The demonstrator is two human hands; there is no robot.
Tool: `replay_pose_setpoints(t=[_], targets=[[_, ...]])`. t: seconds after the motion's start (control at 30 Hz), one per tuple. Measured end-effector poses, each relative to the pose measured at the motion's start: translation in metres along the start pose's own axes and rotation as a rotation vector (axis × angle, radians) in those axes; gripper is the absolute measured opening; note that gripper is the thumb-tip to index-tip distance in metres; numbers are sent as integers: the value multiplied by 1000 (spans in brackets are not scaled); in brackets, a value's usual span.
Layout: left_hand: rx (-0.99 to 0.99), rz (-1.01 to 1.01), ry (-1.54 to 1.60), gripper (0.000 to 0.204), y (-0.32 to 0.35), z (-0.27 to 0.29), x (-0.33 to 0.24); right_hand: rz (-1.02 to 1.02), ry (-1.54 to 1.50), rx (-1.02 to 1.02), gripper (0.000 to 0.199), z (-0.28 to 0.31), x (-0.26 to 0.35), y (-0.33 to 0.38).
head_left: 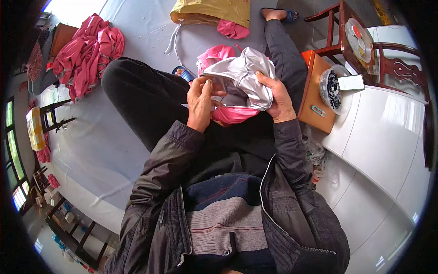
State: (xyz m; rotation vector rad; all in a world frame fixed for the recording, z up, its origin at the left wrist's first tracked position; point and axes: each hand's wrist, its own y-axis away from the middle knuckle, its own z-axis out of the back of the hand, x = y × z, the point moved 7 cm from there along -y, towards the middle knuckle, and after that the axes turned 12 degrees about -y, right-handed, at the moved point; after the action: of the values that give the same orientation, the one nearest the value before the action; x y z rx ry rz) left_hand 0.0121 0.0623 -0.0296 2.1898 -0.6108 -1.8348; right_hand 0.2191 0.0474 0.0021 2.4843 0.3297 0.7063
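A piece of pink fabric with a shiny silver lining is bunched up above my lap, its silver side mostly outward. My left hand has its fingers curled at the left edge of the opening, holding the rim. On the other side my right hand grips the silver fabric, thumb on top and fingers hidden underneath. Pink cloth shows below the opening and behind it. The inside of the opening is partly in shadow.
An orange-brown box at my right bears a small light-blue clip-like tool. Beside it are a clear bowl of small dark pieces and a white-screened phone. A yellow sack lies ahead; a pink fabric heap lies far left.
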Motion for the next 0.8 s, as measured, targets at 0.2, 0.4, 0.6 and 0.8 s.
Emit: replay_pose_setpoints(t=[0.2, 0.4, 0.6, 0.8], targets=[[-149, 101, 81, 21, 6, 8, 4, -16, 16, -7, 32, 4, -2, 0], [-231, 95, 72, 28, 9, 10, 4, -46, -86, -39, 29, 15, -4, -5], [-175, 119, 76, 31, 6, 11, 8, -13, -178, 30, 30, 6, -5, -2], [-67, 176, 98, 26, -1, 9, 20, -22, -327, 157, 36, 1, -7, -2]])
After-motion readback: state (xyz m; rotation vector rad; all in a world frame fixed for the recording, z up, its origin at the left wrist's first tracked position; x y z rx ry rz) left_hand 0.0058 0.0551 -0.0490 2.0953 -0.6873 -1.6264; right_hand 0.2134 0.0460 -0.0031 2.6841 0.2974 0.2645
